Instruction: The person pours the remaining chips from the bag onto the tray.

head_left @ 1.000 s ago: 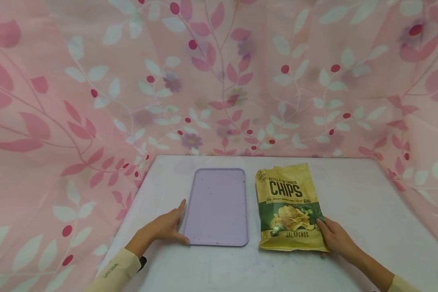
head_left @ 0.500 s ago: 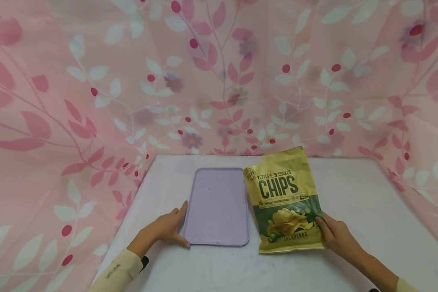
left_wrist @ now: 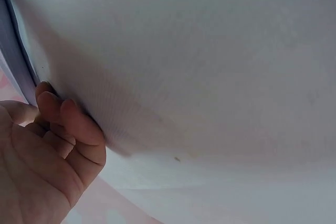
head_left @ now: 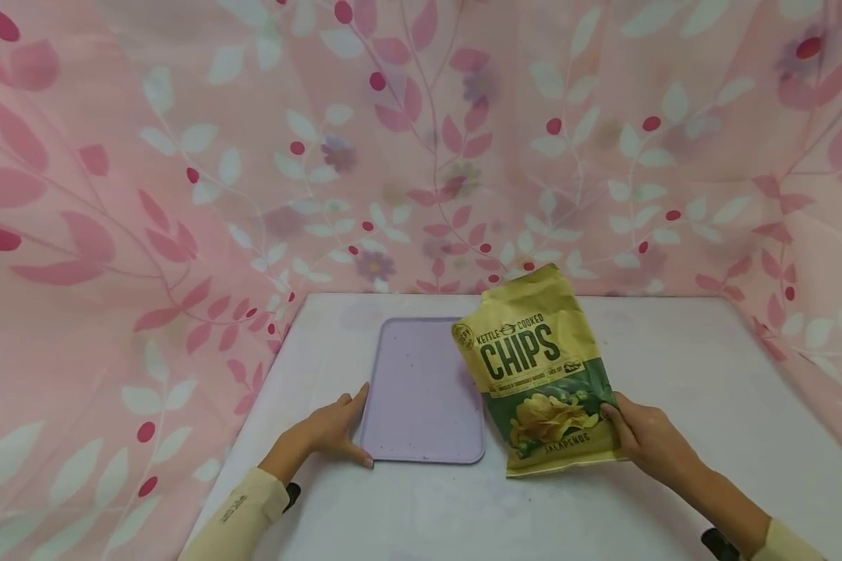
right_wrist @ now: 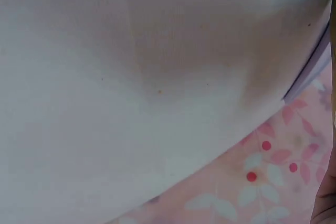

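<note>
A pale purple tray (head_left: 421, 405) lies flat on the white-covered table. My left hand (head_left: 331, 430) rests against its left side, thumb at the near corner and index finger along the rim. In the left wrist view the other fingers (left_wrist: 86, 124) bend loosely beside the tray edge (left_wrist: 16, 51). My right hand (head_left: 652, 440) pinches a yellow and green bag of chips (head_left: 533, 366) by its lower right edge, thumb on the front and the other fingers hidden behind. Leaning to the left, the bag overlaps the tray's right rim in the head view. Only a sliver of the right hand (right_wrist: 326, 198) shows in the right wrist view.
The white table cover (head_left: 491, 522) bears a few small crumbs. Pink leaf-patterned cloth (head_left: 435, 156) hangs behind the table and along both sides.
My right hand has lifted and tilted the bag of chips, its top swinging left over the tray's right side. The left hand has stayed at the tray's left edge.
</note>
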A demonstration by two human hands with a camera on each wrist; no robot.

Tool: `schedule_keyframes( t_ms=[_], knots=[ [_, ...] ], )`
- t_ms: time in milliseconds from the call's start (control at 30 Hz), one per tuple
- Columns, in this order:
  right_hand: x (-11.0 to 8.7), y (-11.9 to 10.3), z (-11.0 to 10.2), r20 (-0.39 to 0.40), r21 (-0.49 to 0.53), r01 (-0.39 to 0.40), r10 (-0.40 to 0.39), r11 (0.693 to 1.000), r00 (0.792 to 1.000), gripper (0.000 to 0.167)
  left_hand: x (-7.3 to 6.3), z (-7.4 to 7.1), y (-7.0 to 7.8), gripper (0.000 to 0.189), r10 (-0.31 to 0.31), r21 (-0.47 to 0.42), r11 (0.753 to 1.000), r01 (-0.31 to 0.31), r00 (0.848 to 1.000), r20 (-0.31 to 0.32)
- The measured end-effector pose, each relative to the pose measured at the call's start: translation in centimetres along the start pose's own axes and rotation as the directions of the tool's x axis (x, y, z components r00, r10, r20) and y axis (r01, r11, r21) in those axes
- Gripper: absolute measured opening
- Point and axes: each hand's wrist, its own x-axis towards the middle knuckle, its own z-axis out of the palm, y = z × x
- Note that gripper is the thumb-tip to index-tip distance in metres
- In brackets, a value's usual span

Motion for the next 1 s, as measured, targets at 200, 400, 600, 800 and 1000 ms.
schedule_keyframes(
  t_ms=[200, 400, 600, 800, 1000],
  knots=[
    [1.6, -0.6, -1.5, 0.009, -0.091, 0.119, -0.119, 0.989, 0.993, 0.022, 0.3, 0.0, -0.5, 0.141, -0.020, -0.029, 0.999, 0.020, 1.000, 0.023],
    [4.9, -0.6, -3.1, -0.052, -0.184, 0.323, -0.337, 0.928, 0.940, 0.030, 0.3, -0.1, -0.4, 0.141, -0.025, -0.031, 0.999, 0.026, 1.000, 0.014],
    [8.9, -1.8, -4.8, 0.014, -0.158, 0.454, -0.458, 0.877, 0.889, 0.029, -0.2, 0.3, 0.1, 0.142, -0.035, -0.052, 0.998, 0.037, 0.999, 0.032],
    [13.6, -4.6, -6.4, 0.176, -0.131, 0.497, -0.473, 0.858, 0.863, 0.028, -0.4, 0.3, 0.1, 0.141, -0.012, -0.026, 1.000, 0.013, 1.000, 0.010],
    [16.3, -6.6, -5.6, 0.422, -0.118, 0.478, -0.392, 0.871, 0.818, 0.032, -0.1, 0.0, 0.1, 0.141, 0.018, -0.010, 1.000, -0.019, 1.000, -0.013]
  ],
)
